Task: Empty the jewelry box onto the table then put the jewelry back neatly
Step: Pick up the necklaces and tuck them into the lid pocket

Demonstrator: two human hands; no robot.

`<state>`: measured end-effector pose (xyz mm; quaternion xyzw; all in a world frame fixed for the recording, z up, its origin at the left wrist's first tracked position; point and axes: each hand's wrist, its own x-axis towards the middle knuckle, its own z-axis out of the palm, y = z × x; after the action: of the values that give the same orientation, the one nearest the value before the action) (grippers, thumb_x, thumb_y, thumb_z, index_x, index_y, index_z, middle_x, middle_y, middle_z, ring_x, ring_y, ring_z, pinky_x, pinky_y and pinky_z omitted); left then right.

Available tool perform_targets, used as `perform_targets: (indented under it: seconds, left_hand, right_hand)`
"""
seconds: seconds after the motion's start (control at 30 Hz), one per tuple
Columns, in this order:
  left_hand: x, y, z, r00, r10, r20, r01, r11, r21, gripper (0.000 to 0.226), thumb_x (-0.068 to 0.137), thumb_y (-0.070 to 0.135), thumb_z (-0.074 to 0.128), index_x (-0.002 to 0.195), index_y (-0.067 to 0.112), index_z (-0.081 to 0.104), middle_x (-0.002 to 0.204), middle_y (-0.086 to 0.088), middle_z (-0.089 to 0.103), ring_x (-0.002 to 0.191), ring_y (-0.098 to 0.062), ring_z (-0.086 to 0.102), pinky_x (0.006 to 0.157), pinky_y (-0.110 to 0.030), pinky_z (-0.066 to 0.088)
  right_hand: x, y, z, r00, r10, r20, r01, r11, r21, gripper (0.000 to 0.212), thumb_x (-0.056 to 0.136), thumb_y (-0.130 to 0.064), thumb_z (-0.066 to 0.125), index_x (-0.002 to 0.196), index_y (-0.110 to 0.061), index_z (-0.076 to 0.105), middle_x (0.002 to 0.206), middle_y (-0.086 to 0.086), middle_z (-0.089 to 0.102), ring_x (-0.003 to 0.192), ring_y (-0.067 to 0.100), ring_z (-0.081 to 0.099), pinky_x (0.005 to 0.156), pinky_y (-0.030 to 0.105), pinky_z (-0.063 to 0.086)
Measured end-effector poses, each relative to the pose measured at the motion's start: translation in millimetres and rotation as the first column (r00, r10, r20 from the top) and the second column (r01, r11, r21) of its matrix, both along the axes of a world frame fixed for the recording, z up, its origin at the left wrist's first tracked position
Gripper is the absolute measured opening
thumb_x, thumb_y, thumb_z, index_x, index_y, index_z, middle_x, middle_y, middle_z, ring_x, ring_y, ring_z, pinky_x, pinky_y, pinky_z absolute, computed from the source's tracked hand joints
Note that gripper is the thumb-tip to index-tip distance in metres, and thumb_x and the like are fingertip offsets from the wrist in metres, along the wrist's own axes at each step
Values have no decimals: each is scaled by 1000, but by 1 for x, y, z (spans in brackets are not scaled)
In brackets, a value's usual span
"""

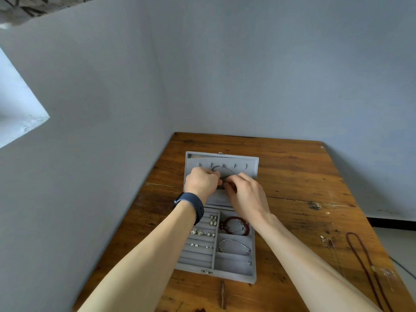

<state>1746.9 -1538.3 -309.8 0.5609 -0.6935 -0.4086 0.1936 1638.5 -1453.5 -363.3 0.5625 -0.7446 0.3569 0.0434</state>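
Grey jewelry box (234, 272) open on the wooden surface (304, 176), lid (253, 167) tipped back on the far side, tray nearest the person. Against the lid's inner face, just below its row of small hooks, a thin chain (227, 170), caught between the two hands. Left hand (201, 182) with fingers curled in, pinching the chain's near end; right hand (244, 192) just beside it, fingertips almost touching the left, thumb and forefinger closed on the same chain. Both hands over the lid, forearms reaching across above the tray. Dark blue band (191, 204) on the left wrist. In the tray, under the arms: pairs of earrings (202, 233) tucked into the slotted rolls on the left; a red bead bracelet (234, 225) in the far right compartment; a silver bracelet (234, 246) in the compartment next nearer; a small metal piece (249, 263) at the right edge of the nearest compartment, too small to tell what. Outside the box, well apart to the right on the surface, a fine silver necklace (329, 242) and beside it a long brown cord necklace (364, 264), running off toward the near edge. Surface set against pale grey walls (270, 75).
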Motion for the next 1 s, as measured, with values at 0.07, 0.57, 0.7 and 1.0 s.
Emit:
perform_targets:
  seconds: [0.07, 0.57, 0.7, 1.0]
  left_hand:
    - [3, 2, 1, 966, -16, 260, 78, 970, -229, 24, 95, 42, 56, 95, 26, 74, 96, -1, 72, 92, -27, 67, 74, -32, 53]
    - [15, 19, -23, 786, -33, 618, 477, 669, -571, 21, 99, 37, 51, 111, 20, 56, 112, -2, 62, 92, -32, 69, 60, -34, 34]
    - [17, 19, -26, 794, -95, 601, 487, 692, -534, 16, 98, 32, 48, 103, 21, 60, 105, -2, 66, 91, -34, 68, 61, -33, 37]
    - [28, 25, -32, 831, -166, 531, 468, 725, -505, 28, 97, 29, 45, 121, 31, 60, 117, 4, 66, 98, -31, 67, 74, -37, 55]
  right_hand:
    - [-3, -2, 3, 997, -52, -65, 48, 997, -57, 13, 92, -22, 66, 103, -17, 72, 97, 1, 67, 86, 28, 66, 66, 35, 52]
    - [-3, 12, 5, 988, -106, -109, 108, 994, 9, 19, 87, -27, 63, 103, -19, 58, 98, -1, 59, 88, 18, 57, 67, 30, 48]
    - [0, 8, -1, 961, -27, -277, 96, 966, 239, 34, 88, -18, 60, 122, -16, 65, 114, 2, 68, 107, 26, 53, 87, 38, 47]
    - [0, 26, -2, 981, -125, -149, 144, 982, 123, 37, 89, -14, 65, 126, -15, 61, 111, 4, 69, 100, 26, 60, 83, 38, 53]
